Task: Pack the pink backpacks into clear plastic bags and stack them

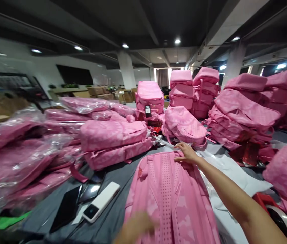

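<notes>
A pink backpack (165, 189) lies in front of me with its strap side up and a dotted mesh strip down its middle. My right hand (186, 154) rests at the backpack's top edge, fingers spread and stretched out. Low over the backpack's left side is my left hand (137, 227), smeared by motion, so its fingers cannot be made out. Just beyond the top edge sits another pink backpack (184, 125). To the left, more pink backpacks (115, 139) lie stacked flat.
Plastic-wrapped pink bags (26, 159) pile up at left. A black phone (66, 208) and a white power bank (101, 201) lie on the grey cloth (118, 206). White sheets (232, 173), a tape dispenser (272, 210) and stacked backpacks (242, 115) are at right.
</notes>
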{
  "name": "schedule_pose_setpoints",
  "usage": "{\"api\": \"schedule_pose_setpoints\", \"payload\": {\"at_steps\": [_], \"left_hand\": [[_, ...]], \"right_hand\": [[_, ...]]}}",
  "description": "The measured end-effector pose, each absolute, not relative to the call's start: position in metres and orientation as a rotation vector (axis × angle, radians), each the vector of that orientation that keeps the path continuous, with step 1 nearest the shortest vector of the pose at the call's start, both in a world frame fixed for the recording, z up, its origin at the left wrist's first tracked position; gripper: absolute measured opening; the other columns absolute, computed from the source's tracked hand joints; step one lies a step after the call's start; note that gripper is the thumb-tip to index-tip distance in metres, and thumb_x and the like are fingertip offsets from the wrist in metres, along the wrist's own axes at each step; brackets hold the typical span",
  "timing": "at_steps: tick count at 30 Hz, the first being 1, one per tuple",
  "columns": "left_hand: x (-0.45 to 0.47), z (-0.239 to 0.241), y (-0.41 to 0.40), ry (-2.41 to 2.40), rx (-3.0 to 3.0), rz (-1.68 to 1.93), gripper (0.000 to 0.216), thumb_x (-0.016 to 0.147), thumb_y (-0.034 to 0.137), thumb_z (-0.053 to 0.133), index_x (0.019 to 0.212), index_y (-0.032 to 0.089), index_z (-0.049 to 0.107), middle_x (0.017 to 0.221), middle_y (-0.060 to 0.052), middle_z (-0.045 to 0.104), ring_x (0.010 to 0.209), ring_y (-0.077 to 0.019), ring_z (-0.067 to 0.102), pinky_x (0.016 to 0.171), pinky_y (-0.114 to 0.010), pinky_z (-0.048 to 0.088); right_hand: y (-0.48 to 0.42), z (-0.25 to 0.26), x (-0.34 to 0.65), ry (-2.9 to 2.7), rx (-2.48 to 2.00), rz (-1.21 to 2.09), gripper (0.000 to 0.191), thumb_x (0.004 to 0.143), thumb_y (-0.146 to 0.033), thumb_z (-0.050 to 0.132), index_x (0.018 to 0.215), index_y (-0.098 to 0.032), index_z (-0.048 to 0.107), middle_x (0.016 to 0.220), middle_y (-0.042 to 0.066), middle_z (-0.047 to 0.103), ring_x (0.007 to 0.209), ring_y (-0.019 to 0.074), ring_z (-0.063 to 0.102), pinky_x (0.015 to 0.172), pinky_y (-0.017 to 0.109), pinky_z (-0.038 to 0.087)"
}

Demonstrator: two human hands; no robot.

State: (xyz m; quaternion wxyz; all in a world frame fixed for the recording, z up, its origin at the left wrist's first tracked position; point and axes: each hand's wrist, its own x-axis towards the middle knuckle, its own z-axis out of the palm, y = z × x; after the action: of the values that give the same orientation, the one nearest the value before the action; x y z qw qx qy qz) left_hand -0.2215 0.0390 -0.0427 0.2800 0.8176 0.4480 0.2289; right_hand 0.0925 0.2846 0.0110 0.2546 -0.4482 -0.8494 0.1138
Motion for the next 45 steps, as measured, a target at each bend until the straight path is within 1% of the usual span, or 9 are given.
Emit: {"api": "schedule_pose_setpoints", "payload": {"at_steps": [3, 6, 12, 20, 28, 32, 35, 41, 45], "left_hand": [[-0.234, -0.024, 0.138, 1.695, 2.158, 1.067, 0.064, 0.092, 0.053, 0.057, 0.147, 0.022, 0.05, 0.149, -0.016, 0.056, 0.14, -0.0365, 0.049, 0.114, -0.056, 0.04], [-0.222, -0.021, 0.222, 1.927, 2.09, 0.967, 0.074, 0.082, 0.059, 0.062, 0.137, 0.01, 0.056, 0.145, -0.025, 0.058, 0.139, -0.0398, 0.051, 0.112, -0.053, 0.042], [-0.187, -0.049, 0.256, 1.619, 2.253, 1.179, 0.046, 0.08, 0.047, 0.062, 0.117, 0.019, 0.067, 0.128, -0.016, 0.07, 0.124, -0.0344, 0.063, 0.11, -0.051, 0.045], [-0.224, -0.105, 0.208, 1.468, 2.458, 1.614, 0.038, 0.096, 0.049, 0.054, 0.123, 0.024, 0.065, 0.119, -0.01, 0.072, 0.112, -0.0305, 0.067, 0.099, -0.048, 0.057], [-0.216, -0.112, 0.168, 1.404, 2.786, 1.065, 0.03, 0.101, 0.028, 0.048, 0.124, 0.018, 0.065, 0.124, -0.012, 0.07, 0.12, -0.0285, 0.062, 0.108, -0.045, 0.048], [-0.201, -0.103, 0.215, 1.425, 2.641, 0.657, 0.022, 0.098, 0.023, 0.047, 0.103, 0.019, 0.068, 0.105, -0.011, 0.07, 0.104, -0.0273, 0.064, 0.104, -0.045, 0.047], [-0.196, -0.095, 0.258, 1.542, 2.512, 0.593, 0.02, 0.096, 0.021, 0.046, 0.098, 0.019, 0.066, 0.104, -0.012, 0.069, 0.105, -0.027, 0.063, 0.105, -0.043, 0.045], [-0.192, -0.067, 0.266, 1.711, 2.335, 0.529, 0.043, 0.101, 0.044, 0.043, 0.13, 0.016, 0.06, 0.129, -0.014, 0.068, 0.123, -0.0286, 0.061, 0.105, -0.042, 0.047], [-0.155, -0.053, 0.215, 1.724, 2.275, 0.493, 0.09, 0.091, 0.074, 0.047, 0.161, 0.02, 0.028, 0.168, -0.02, 0.026, 0.157, -0.0399, 0.016, 0.123, -0.06, 0.019]], "right_hand": [[0.282, -0.009, 0.084, -2.292, -1.208, 0.239, 0.058, 0.08, -0.036, 0.077, 0.133, -0.02, 0.06, 0.139, 0.016, 0.058, 0.134, 0.0319, 0.05, 0.116, 0.052, 0.032], [0.267, -0.03, 0.072, -2.198, -1.222, 0.145, 0.05, 0.082, -0.025, 0.068, 0.13, -0.012, 0.06, 0.134, 0.021, 0.061, 0.133, 0.0338, 0.05, 0.121, 0.057, 0.023], [0.247, -0.056, 0.072, -2.035, -1.217, -0.046, 0.054, 0.076, -0.016, 0.068, 0.129, -0.018, 0.059, 0.13, 0.015, 0.065, 0.125, 0.03, 0.058, 0.11, 0.05, 0.044], [0.196, -0.071, 0.064, -2.06, -1.06, -0.117, 0.043, 0.089, -0.018, 0.067, 0.131, -0.021, 0.06, 0.126, 0.011, 0.069, 0.123, 0.0282, 0.059, 0.11, 0.049, 0.046], [0.186, -0.073, 0.085, -2.227, -1.387, 0.28, 0.017, 0.098, -0.022, 0.061, 0.112, -0.022, 0.071, 0.111, 0.006, 0.076, 0.104, 0.021, 0.07, 0.094, 0.033, 0.054], [0.245, -0.075, 0.075, -2.31, -1.555, 0.307, 0.017, 0.098, -0.026, 0.062, 0.111, -0.022, 0.073, 0.108, 0.007, 0.077, 0.098, 0.0242, 0.073, 0.081, 0.032, 0.054], [0.273, -0.078, 0.061, -2.308, -1.688, 0.216, 0.025, 0.099, -0.023, 0.058, 0.12, -0.019, 0.071, 0.113, 0.012, 0.076, 0.105, 0.0272, 0.07, 0.089, 0.035, 0.051], [0.269, -0.086, 0.055, -2.315, -1.733, 0.084, 0.035, 0.105, -0.024, 0.044, 0.135, -0.017, 0.06, 0.13, 0.014, 0.066, 0.12, 0.025, 0.059, 0.101, 0.035, 0.046], [0.263, -0.089, 0.046, -2.287, -1.772, -0.047, 0.036, 0.105, -0.023, 0.04, 0.135, -0.017, 0.058, 0.124, 0.017, 0.066, 0.115, 0.0286, 0.058, 0.092, 0.039, 0.05]]}}
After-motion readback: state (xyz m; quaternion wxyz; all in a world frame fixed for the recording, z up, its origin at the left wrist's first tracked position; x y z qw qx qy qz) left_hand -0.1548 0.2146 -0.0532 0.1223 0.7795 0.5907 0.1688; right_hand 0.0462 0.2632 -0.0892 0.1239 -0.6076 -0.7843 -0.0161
